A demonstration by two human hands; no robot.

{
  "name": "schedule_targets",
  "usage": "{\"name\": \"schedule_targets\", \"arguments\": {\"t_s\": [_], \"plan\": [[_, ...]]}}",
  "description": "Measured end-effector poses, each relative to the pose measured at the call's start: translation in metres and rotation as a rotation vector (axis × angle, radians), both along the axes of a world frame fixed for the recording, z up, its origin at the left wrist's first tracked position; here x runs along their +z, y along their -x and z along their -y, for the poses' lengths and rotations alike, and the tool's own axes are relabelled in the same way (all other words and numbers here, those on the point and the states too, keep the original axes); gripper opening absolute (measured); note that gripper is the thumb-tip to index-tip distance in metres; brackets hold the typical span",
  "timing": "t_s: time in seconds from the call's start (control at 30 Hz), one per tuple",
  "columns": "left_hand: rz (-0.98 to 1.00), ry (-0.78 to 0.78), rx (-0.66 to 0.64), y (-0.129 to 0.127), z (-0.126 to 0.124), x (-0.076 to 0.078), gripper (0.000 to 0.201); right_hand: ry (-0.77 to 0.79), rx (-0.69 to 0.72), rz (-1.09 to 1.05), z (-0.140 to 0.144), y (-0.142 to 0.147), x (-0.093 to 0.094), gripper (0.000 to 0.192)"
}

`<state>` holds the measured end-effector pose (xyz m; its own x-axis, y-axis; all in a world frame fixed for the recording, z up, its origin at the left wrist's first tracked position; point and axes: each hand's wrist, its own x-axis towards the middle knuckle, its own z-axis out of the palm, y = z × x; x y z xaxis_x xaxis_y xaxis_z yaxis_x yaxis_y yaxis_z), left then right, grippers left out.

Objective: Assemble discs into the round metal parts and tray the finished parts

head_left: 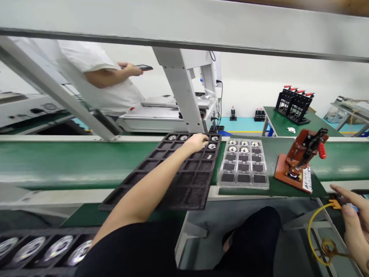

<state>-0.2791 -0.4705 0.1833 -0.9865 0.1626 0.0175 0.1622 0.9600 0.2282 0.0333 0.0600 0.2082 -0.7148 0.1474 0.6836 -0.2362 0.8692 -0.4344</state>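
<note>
My left hand (197, 142) reaches over the far end of a black foam tray (198, 190) divided into square pockets. Its fingers curl down in a closed grip at one pocket, and what they hold is hidden. Round silvery parts (215, 138) lie in several pockets around it. At the right edge, my right hand (356, 223) is open, index finger stretched out and thumb apart. Between them appears an orange connector (335, 204) with a yellow cable (309, 227); the dark item behind it is partly covered by the hand.
A clear plastic tray (243, 184) with several round parts stands beside the foam tray. Right of it is an orange-brown toggle-clamp fixture (300, 161) with a red handle. Another tray (54, 265) lies lower left. A metal beam (184, 27) crosses above; a person (100, 77) stands beyond.
</note>
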Motion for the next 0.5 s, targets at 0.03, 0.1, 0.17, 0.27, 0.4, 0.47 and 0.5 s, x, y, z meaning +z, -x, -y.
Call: {"name": "schedule_targets", "arguments": {"t_s": [0.03, 0.1, 0.17, 0.27, 0.4, 0.47, 0.5], "plan": [[-0.006, -0.017, -0.051, 0.004, -0.023, -0.001, 0.029, 0.029, -0.028, 0.055, 0.002, -0.005, -0.001, 0.037], [-0.003, -0.045, -0.146, 0.009, -0.075, -0.007, 0.024, 0.073, -0.021, 0.137, 0.008, -0.011, -0.001, 0.036], [0.019, -0.049, -0.197, 0.013, -0.123, -0.014, 0.025, 0.073, 0.008, 0.156, 0.011, -0.014, 0.000, 0.035], [0.064, -0.035, -0.195, 0.018, -0.171, -0.020, 0.032, 0.032, 0.029, 0.155, 0.007, -0.026, -0.003, 0.033], [0.072, -0.067, -0.196, 0.016, -0.186, -0.014, 0.028, 0.047, -0.036, 0.185, -0.008, -0.054, -0.017, 0.032], [0.008, -0.120, -0.231, 0.008, -0.189, -0.005, 0.019, 0.100, -0.086, 0.206, -0.014, -0.068, -0.026, 0.032], [-0.038, -0.156, -0.263, 0.001, -0.193, 0.001, 0.016, 0.134, -0.099, 0.213, -0.015, -0.073, -0.029, 0.032]]}}
